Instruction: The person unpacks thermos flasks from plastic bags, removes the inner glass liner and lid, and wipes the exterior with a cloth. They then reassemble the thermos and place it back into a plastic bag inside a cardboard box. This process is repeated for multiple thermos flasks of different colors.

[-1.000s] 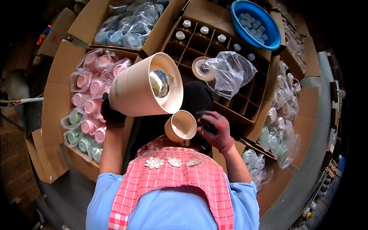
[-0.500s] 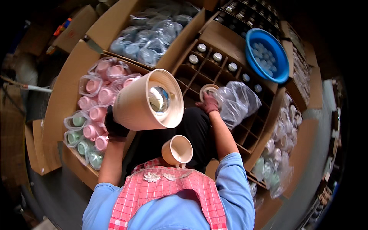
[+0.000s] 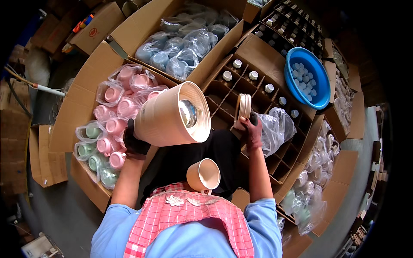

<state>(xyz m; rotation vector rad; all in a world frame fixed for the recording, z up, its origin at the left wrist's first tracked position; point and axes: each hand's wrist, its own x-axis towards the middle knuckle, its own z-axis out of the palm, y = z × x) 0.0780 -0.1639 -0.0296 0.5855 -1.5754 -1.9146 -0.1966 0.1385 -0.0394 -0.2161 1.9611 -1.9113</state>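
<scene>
My gloved left hand [image 3: 135, 139] is wrapped round a large cream thermos flask [image 3: 165, 118], which lies tilted with its open end toward the right. A mirrored glass liner [image 3: 188, 113] shows inside that end. Over the divided carton, my gloved right hand [image 3: 253, 131] grips a round cream ribbed screw cap [image 3: 244, 107] by its lower edge, turned on its side. A clear plastic bag [image 3: 275, 131] is just right of that hand. On my lap rests a cream cup [image 3: 204, 175] with a handle, apart from both hands.
Left, a carton [image 3: 84, 86] holds bagged pink cups [image 3: 126, 106] and green cups [image 3: 92, 131]. Bagged pale blue cups [image 3: 178, 53] fill the carton behind. A divided carton [image 3: 223, 101] holds several silver-topped bottles [image 3: 253, 75]. A blue basin [image 3: 325, 81] contains small white caps. Bagged cups [image 3: 316, 172] lie right.
My right hand has turned the cream cap up on its edge and moved slightly right. The thermos flask stays in my left hand. The whole view has shifted a little.
</scene>
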